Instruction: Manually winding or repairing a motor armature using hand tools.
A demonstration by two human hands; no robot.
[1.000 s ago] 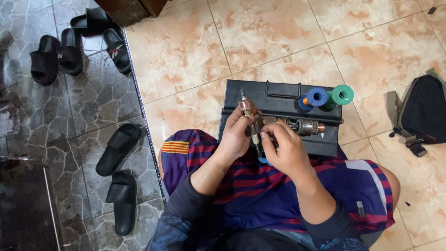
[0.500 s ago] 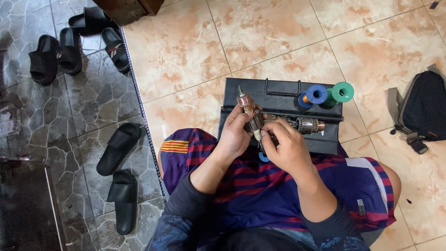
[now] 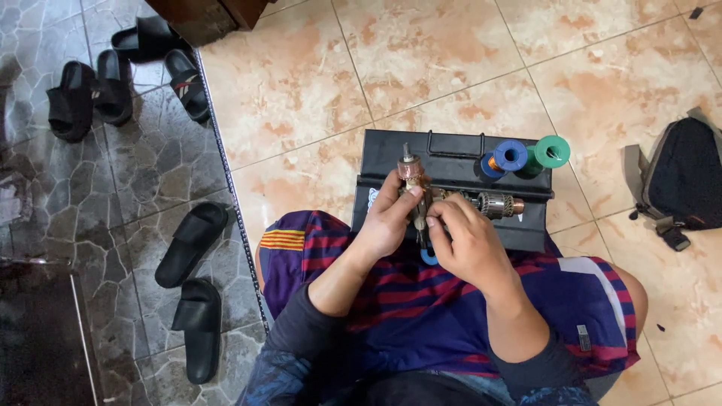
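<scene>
Floor [image 3: 451,68]: glossy peach tile beside dark stone paving.
Case [image 3: 451,154]: black, boxy, rigid; two wire spools [image 3: 530,154] on top.
Armature [image 3: 416,197]: above the case, upright; likely dense, its copper windings delicate, best held by the steel core.
Left hand [image 3: 391,222]: grip closed round the armature.
Right hand [image 3: 470,240]: fingertips pinched at its middle.

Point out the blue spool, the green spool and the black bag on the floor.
blue spool [image 3: 511,155], head view, on its round blue end face.
green spool [image 3: 553,151], head view, on its round green end face.
black bag [image 3: 686,174], head view, on the middle of its dark body.
</scene>
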